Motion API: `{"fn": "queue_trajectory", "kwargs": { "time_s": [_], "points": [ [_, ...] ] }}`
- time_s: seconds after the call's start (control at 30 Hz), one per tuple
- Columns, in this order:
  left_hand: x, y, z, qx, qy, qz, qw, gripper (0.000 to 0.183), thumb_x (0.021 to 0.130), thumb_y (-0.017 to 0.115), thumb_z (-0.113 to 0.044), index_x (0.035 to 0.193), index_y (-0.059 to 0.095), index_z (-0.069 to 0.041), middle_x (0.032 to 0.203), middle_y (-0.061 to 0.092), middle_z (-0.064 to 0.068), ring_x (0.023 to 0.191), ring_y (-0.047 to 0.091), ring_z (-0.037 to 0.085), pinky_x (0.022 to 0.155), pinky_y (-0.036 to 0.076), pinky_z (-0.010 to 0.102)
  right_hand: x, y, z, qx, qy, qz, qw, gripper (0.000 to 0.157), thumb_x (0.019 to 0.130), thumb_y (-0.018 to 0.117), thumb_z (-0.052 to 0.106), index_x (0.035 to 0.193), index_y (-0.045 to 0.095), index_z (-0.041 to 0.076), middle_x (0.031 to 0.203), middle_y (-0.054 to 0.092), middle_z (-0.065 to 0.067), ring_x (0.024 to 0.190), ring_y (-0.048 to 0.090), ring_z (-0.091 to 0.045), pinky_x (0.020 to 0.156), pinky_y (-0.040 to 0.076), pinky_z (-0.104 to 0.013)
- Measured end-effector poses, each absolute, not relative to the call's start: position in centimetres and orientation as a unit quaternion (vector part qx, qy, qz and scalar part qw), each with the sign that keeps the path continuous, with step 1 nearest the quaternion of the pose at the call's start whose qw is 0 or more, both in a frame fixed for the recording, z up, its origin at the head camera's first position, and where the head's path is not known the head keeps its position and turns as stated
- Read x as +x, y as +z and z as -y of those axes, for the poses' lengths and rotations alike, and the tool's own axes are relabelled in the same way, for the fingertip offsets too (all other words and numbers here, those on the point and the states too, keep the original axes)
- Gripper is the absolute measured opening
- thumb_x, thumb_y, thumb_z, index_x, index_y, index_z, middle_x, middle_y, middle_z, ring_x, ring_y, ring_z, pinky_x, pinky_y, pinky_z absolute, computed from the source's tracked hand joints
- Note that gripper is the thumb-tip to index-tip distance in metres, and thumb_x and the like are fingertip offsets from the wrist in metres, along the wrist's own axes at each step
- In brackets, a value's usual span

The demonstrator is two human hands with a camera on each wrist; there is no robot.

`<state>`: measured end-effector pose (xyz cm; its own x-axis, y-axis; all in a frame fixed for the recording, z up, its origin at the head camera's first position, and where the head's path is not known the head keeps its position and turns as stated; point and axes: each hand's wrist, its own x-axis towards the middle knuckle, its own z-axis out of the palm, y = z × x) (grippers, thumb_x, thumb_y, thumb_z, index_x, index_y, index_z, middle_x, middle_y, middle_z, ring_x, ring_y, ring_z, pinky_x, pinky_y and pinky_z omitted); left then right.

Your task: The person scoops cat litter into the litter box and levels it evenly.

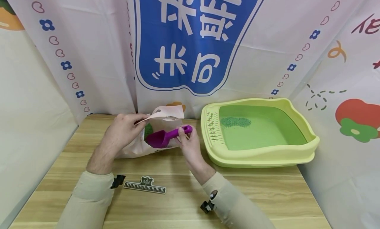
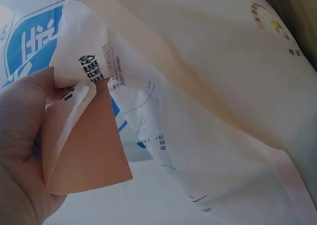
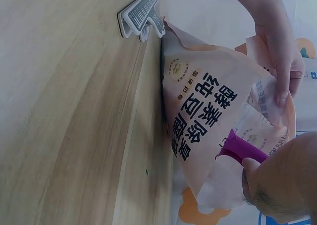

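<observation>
My left hand point(image 1: 120, 131) pinches the upper edge of a pale pink paper bag point(image 1: 135, 151), holding its mouth up. Green granules point(image 1: 148, 130) show inside. In the left wrist view the folded bag edge point(image 2: 91, 140) sits between thumb and fingers. My right hand point(image 1: 191, 146) grips a purple scoop point(image 1: 158, 139) by its handle. The scoop's head lies within the bag's opening, pointing left; whether it carries any granules is hard to see. The right wrist view shows the printed side of the bag point(image 3: 198, 111), with the scoop point(image 3: 240, 148) in front of its upper part.
Right of the bag stands a yellow-green litter box point(image 1: 252, 153) with a small heap of green granules point(image 1: 236, 122) inside. A piano-key-patterned clip point(image 1: 145, 185) lies on the wooden table point(image 1: 166, 209) before the bag. Printed cloth point(image 1: 104, 77) hangs behind.
</observation>
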<state>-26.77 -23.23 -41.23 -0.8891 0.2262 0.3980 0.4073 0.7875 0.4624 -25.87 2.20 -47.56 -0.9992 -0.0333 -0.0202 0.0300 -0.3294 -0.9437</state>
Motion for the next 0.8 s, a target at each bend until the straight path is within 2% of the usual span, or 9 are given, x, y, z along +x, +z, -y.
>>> {"fn": "queue_trajectory", "kwargs": {
  "time_s": [0.23, 0.47, 0.63, 0.8],
  "points": [
    [-26.9, -41.4, 23.0, -0.173, -0.273, 0.930, 0.174, 0.024, 0.112, 0.078, -0.010, 0.134, 0.088, -0.008, 0.124, 0.090, 0.020, 0.103, 0.088, 0.039, 0.085, 0.070, 0.060, -26.1, -47.9, -1.6, 0.003, -0.815, -0.577, 0.045, 0.031, 0.126, 0.054, 0.013, 0.149, 0.049, -0.006, 0.147, 0.063, -0.024, 0.156, 0.065, -0.049, 0.132, 0.055, -0.056],
    [-27.0, -41.7, 22.7, -0.186, -0.274, 0.924, 0.194, 0.023, 0.110, 0.080, -0.008, 0.131, 0.089, -0.007, 0.120, 0.090, 0.021, 0.099, 0.089, 0.038, 0.079, 0.069, 0.056, -26.3, -48.5, -0.8, 0.001, -0.817, -0.571, 0.081, 0.047, 0.126, 0.053, 0.019, 0.164, 0.039, -0.006, 0.164, 0.057, -0.034, 0.162, 0.059, -0.051, 0.135, 0.052, -0.052],
    [-26.9, -41.7, 22.6, -0.193, -0.275, 0.919, 0.208, 0.021, 0.109, 0.082, -0.008, 0.128, 0.090, -0.008, 0.115, 0.091, 0.019, 0.090, 0.086, 0.032, 0.072, 0.064, 0.046, -26.5, -48.6, -0.2, 0.003, -0.823, -0.563, 0.079, 0.045, 0.127, 0.052, 0.018, 0.162, 0.039, -0.006, 0.166, 0.053, -0.037, 0.162, 0.058, -0.053, 0.135, 0.052, -0.052],
    [-26.9, -41.6, 22.5, -0.194, -0.280, 0.915, 0.217, 0.019, 0.108, 0.083, -0.007, 0.126, 0.091, -0.008, 0.111, 0.091, 0.018, 0.080, 0.077, 0.024, 0.066, 0.055, 0.034, -26.5, -48.7, 0.4, 0.001, -0.818, -0.570, 0.073, 0.042, 0.126, 0.053, 0.016, 0.159, 0.043, -0.007, 0.158, 0.058, -0.033, 0.156, 0.064, -0.050, 0.132, 0.055, -0.053]
  ]
}}
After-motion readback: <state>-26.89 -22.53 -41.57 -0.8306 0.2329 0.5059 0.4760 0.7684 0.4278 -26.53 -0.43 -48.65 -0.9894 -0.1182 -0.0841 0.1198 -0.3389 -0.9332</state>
